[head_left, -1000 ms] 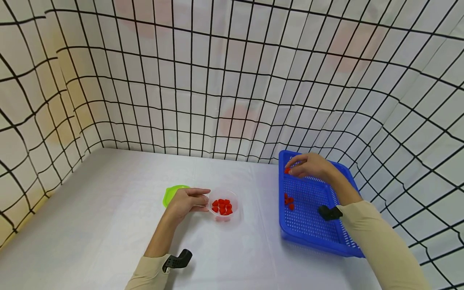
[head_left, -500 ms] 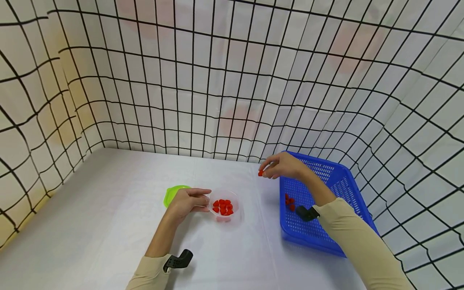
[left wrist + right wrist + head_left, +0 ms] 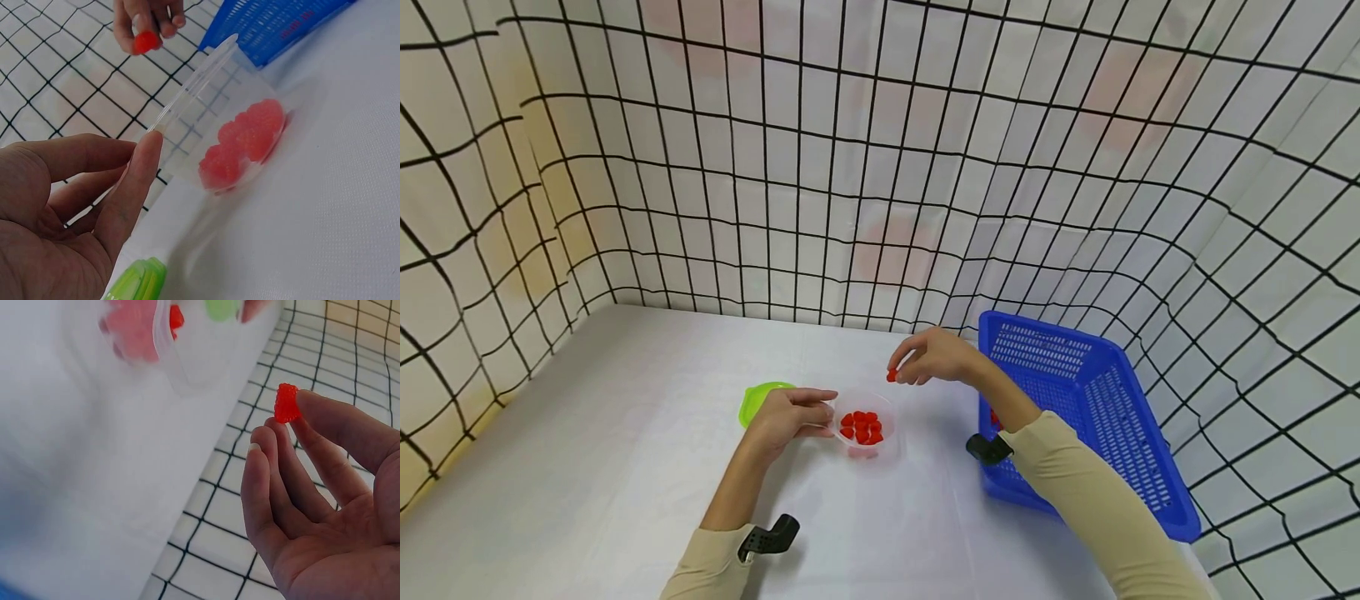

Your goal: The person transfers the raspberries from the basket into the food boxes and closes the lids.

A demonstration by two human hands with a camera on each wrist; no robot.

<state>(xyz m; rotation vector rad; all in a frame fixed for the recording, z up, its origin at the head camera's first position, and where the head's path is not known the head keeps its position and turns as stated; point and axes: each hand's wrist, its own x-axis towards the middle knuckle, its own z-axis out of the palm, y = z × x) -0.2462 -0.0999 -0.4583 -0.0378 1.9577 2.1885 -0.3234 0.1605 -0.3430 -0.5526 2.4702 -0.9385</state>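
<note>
My left hand (image 3: 781, 423) pinches the rim of a clear round plastic tub (image 3: 189, 128) between thumb and fingers. The tub stands on the white tabletop, with several red raspberries (image 3: 861, 427) spread over its bottom. Up and to the right of the tub, my right hand (image 3: 936, 357) holds one more raspberry (image 3: 286, 403) between thumb and fingertip. This one has a bumpy surface and a tapered shape. Behind the left hand lies a bright green lid (image 3: 756, 403), partly covered by that hand.
A blue perforated plastic basket (image 3: 1105, 417) stands at the right, and my right forearm crosses over its near left side. A few red raspberries (image 3: 995, 418) show at its left wall. Black netting (image 3: 865, 208) over white sheeting closes off the back and both sides.
My right hand has come out of the basket with a raspberry and moved left toward the tub. The left hand keeps its hold on the rim, nearly still.
</note>
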